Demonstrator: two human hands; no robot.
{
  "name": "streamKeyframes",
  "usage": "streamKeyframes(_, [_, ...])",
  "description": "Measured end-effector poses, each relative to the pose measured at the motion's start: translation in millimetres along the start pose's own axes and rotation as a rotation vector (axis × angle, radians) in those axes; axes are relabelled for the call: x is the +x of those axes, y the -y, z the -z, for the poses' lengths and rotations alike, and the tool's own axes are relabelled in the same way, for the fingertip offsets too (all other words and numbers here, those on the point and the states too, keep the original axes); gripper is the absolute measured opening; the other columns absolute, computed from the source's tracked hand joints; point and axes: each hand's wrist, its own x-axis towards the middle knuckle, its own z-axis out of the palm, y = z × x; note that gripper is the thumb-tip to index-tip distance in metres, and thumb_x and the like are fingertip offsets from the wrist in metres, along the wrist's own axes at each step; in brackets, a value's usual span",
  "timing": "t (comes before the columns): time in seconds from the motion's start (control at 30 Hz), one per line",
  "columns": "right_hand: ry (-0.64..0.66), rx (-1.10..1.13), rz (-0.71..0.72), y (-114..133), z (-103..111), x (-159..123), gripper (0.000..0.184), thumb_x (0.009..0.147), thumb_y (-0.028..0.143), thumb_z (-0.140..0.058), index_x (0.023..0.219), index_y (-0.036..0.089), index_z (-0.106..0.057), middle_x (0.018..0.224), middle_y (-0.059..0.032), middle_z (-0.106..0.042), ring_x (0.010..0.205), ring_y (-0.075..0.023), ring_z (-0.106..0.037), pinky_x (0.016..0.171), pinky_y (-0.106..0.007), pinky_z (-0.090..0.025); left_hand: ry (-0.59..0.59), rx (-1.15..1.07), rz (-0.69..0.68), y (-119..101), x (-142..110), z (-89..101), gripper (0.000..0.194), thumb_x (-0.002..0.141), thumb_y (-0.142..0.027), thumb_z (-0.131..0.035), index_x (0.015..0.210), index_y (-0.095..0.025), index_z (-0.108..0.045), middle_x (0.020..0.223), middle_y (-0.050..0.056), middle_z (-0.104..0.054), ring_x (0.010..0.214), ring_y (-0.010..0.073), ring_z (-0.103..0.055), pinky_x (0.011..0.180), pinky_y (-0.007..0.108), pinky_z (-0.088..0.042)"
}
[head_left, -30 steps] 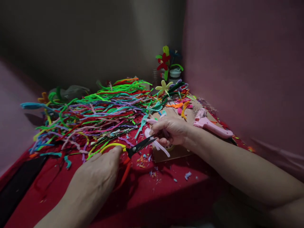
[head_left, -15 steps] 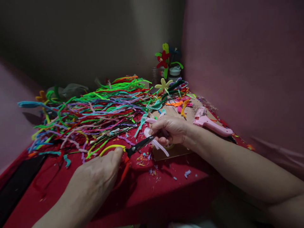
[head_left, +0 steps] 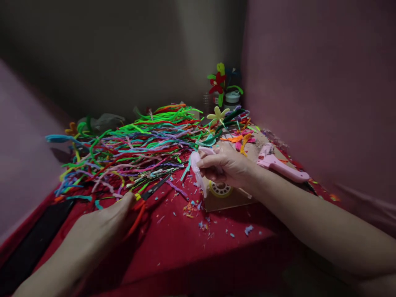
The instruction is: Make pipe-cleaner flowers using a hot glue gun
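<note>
My left hand (head_left: pixel 105 218) is closed around the handles of a pair of scissors (head_left: pixel 151 190) with yellow and orange grips and dark blades, low over the red cloth. The blades point up and right, toward the pile of pipe cleaners. Pinched in the fingers of my right hand (head_left: pixel 221 165) is a pale pink pipe cleaner piece (head_left: pixel 197 171), bent in loops with an end hanging down. Below that hand, a yellow ring-shaped roll (head_left: pixel 220 189) with a white holed core lies on a cardboard sheet (head_left: pixel 229 203).
A heap of coloured pipe cleaners (head_left: pixel 139 140) covers the table's left and back. A pink glue gun (head_left: pixel 284 167) lies at the right, near the wall. Fuzzy flowers (head_left: pixel 217 82) and a lidded bottle (head_left: pixel 232 98) stand behind. Clippings (head_left: pixel 249 229) dot the red cloth (head_left: pixel 185 251).
The scissors have moved left and down, away from the pink pipe cleaner piece. My right hand still holds the piece, which now hangs lower-left of the fingers. The whole view has shifted slightly.
</note>
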Motion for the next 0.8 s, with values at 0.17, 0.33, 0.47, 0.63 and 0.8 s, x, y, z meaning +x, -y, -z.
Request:
streamKeyframes(0.17, [0.020,-0.012,0.121,-2,-4,0,0.015,0.067,0.017,-0.062,0.059,0.014,-0.050,0.047,0.0069,-0.043,0.036,-0.0025,-0.031,0.034,-0.017,-0.015,0.113,0.031,0.024,5,6,7.5,0.026,0.077,-0.033,-0.036,0.073,-0.022,-0.059,0.074,0.010,-0.067,0.066,0.0276,-0.063,0.062,0.037,-0.045])
streamKeyframes(0.33, [-0.052,-0.059,0.214,-2,-11,-2,0.019,0.067,0.017,-0.062,0.056,0.015,-0.048,0.046,0.0080,-0.039,0.038,-0.0026,-0.030,0.038,-0.019,-0.017,-0.205,-0.172,-0.139,-44,17,21.9,0.024,0.078,-0.045,-0.046,0.075,-0.024,-0.057,0.075,0.005,-0.064,0.064,0.0213,-0.058,0.058,0.030,-0.041])
streamKeyframes(0.47, [-0.138,-0.092,0.253,-5,-14,-2,0.012,0.068,0.020,-0.062,0.062,0.014,-0.053,0.050,0.0075,-0.041,0.041,-0.0029,-0.032,0.040,-0.019,-0.021,-0.287,-0.553,-0.194,-99,35,21.6,0.029,0.075,-0.042,-0.057,0.093,-0.021,-0.050,0.082,0.003,-0.064,0.062,0.0165,-0.058,0.057,0.026,-0.041])
streamKeyframes(0.63, [-0.145,-0.101,0.303,-6,-13,-1,0.009,0.068,0.019,-0.059,0.063,0.014,-0.053,0.048,0.0082,-0.039,0.040,-0.0032,-0.031,0.040,-0.019,-0.021,-0.299,-0.666,-0.226,-133,60,17.8,0.017,0.073,-0.025,-0.060,0.087,-0.020,-0.053,0.080,0.003,-0.066,0.066,0.0162,-0.060,0.060,0.025,-0.042])
streamKeyframes(0.8, [-0.232,0.024,0.282,0,-12,1,0.012,0.066,0.020,-0.060,0.074,0.017,-0.051,0.055,0.0072,-0.046,0.041,-0.0043,-0.038,0.040,-0.018,-0.025,-0.073,-1.060,-0.113,-129,76,20.7,0.012,0.078,-0.023,-0.051,0.077,-0.016,-0.060,0.044,-0.001,-0.056,0.035,0.0103,-0.045,0.037,0.021,-0.032])
